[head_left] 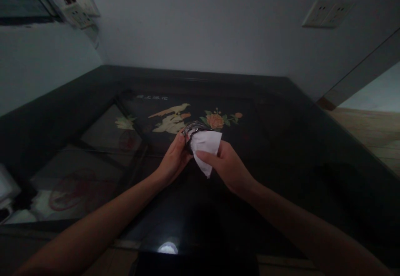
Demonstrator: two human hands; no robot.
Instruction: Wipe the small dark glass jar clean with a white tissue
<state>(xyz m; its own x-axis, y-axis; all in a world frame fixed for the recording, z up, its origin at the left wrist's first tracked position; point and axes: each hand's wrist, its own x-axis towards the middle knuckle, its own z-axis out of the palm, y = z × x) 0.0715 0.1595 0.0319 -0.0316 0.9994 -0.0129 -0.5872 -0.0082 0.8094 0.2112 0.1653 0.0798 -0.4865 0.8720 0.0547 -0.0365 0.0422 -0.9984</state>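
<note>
Over the middle of a glossy black table [200, 201], my left hand [173, 157] grips a dark, shiny object [196, 126] with curved glinting edges. Its kind cannot be made out in the dim light. Pinched by my right hand [228, 163], a white tissue or thin cloth [207, 142] lies against the near side of that object. One corner of the white piece hangs down below my right thumb. Both hands are closed and close together, and the fingers behind the white piece are hidden.
Inlaid in the tabletop are a pale bird [170, 111] and an orange flower [215, 121]. White wall sockets [326, 14] are at the upper right, with more sockets [79, 13] at the upper left. A white object [8, 184] sits at the left edge.
</note>
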